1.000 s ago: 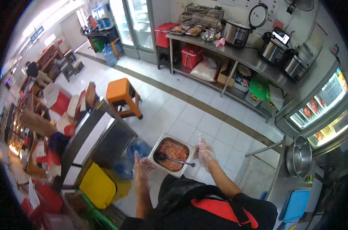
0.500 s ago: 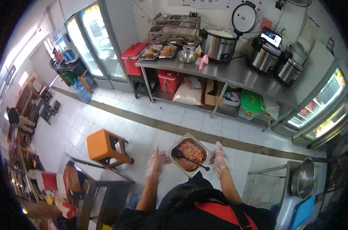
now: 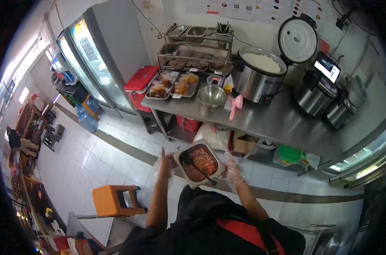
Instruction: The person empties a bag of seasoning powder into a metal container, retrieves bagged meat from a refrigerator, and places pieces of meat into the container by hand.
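Between my hands I carry a square metal food pan (image 3: 193,184) in front of my body. Inside it is a chopped reddish mixture (image 3: 203,157), and a black ladle (image 3: 205,173) rests in it with its handle over the near rim. My left hand (image 3: 164,165), in a clear plastic glove, grips the left side with the thumb up. Gripping the right side is my right hand (image 3: 234,171), gloved the same way. The fingers under the pan are partly hidden.
Ahead is a steel counter (image 3: 167,105) bearing a metal bowl (image 3: 212,97), a pink scoop (image 3: 236,106), trays of packed food (image 3: 185,85) and an open rice cooker (image 3: 261,85). An orange stool (image 3: 105,202) stands to my left. A person (image 3: 18,140) is far left.
I have moved forward with the pan, so the counter is nearer and larger in view. The orange stool has shifted lower, and the side table at right has mostly dropped out of sight.
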